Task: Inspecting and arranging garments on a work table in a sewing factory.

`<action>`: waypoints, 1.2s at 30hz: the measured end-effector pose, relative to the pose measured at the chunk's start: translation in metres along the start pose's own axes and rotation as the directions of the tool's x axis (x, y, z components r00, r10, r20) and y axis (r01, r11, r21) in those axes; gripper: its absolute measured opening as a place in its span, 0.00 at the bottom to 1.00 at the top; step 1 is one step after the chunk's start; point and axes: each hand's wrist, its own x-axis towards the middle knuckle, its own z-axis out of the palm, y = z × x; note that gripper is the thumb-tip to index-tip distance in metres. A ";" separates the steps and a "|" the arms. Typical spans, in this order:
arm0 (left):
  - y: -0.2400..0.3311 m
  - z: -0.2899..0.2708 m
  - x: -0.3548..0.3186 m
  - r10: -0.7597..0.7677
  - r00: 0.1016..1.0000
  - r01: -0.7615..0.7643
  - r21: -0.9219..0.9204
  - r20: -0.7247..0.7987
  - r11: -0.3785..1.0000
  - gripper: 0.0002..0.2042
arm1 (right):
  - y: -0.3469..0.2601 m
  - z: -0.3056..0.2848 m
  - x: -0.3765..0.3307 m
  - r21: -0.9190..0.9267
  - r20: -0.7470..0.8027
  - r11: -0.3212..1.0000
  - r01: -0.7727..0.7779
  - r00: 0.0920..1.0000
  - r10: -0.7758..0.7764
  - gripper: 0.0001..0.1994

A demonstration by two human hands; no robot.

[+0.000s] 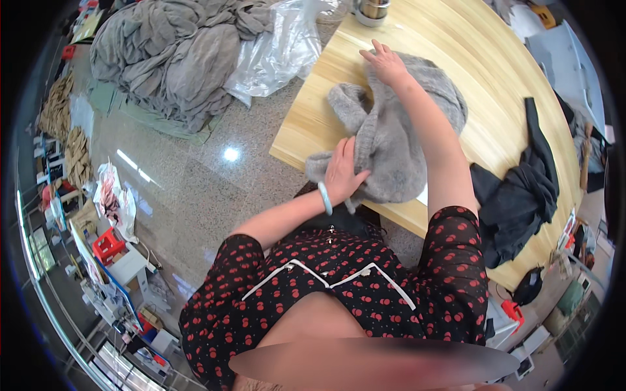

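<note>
From where I stand, the grey garment (399,159) lies bunched near the left edge of the wooden table (502,72). The person's left hand (342,176) rests on its near left side, thumb spread from the fingers; I cannot tell whether it pinches any cloth. The right hand (387,65) lies loose at the far end, fingers extended, clenching nothing. A black garment (525,195) sits to the right, and a grey fabric pile (173,58) fills the far left floor (215,176).
</note>
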 end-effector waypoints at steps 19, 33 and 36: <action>-0.008 -0.027 0.113 0.313 0.945 -0.249 0.419 -0.090 0.873 0.12 | 0.125 -0.268 -0.368 0.802 -0.551 0.572 -0.173 0.154 0.820 0.10; -0.019 0.000 0.138 0.114 0.993 -0.112 0.116 -0.016 0.987 0.13 | 0.059 -0.273 -0.350 0.870 -0.160 0.363 -0.333 0.505 0.848 0.14; -0.031 -0.009 0.150 -0.004 0.999 -0.005 0.173 0.049 0.985 0.13 | 0.052 -0.259 -0.338 0.649 0.109 0.474 -0.595 0.690 0.716 0.12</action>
